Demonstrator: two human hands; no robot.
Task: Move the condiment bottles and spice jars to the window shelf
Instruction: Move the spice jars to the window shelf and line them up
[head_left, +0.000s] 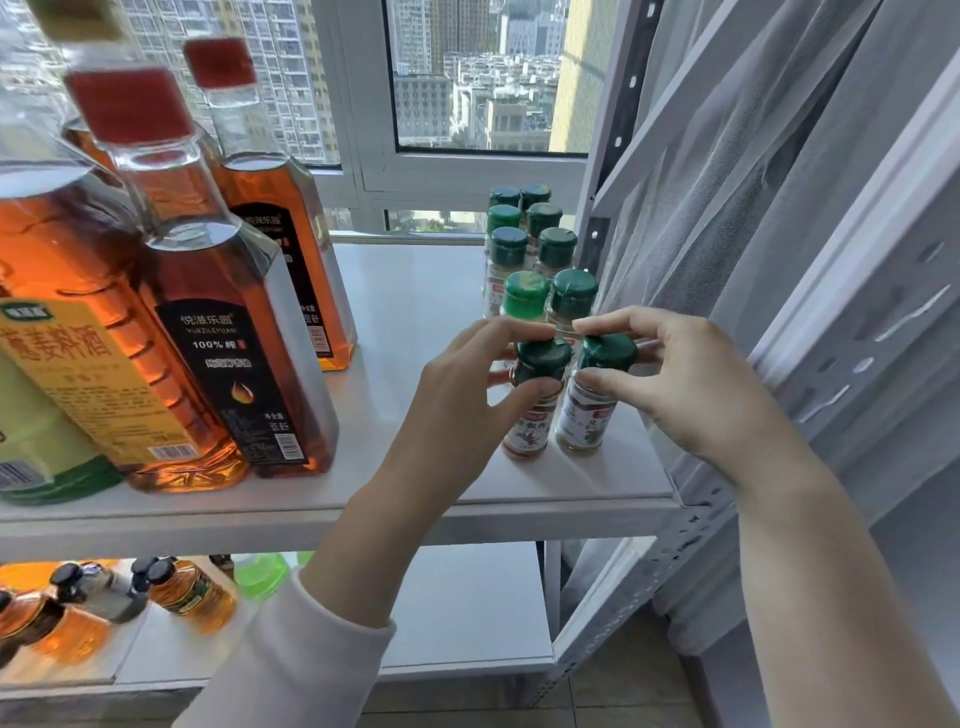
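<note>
Two small green-capped spice jars stand side by side near the front right of the white window shelf (415, 312). My left hand (462, 395) pinches the cap of the left spice jar (530, 421), which has a reddish label. My right hand (691, 384) pinches the cap of the right spice jar (582, 421), which has a pale label. Both jars rest upright on the shelf. Behind them stand two rows of several more green-capped jars (535, 249), running back toward the window.
Tall amber oil bottles with red caps (228, 332) and a larger bottle with a yellow label (67, 364) fill the shelf's left side. A lower shelf (467, 597) holds more bottles at left. A sheer curtain (753, 208) and metal rack upright (613, 156) border the right.
</note>
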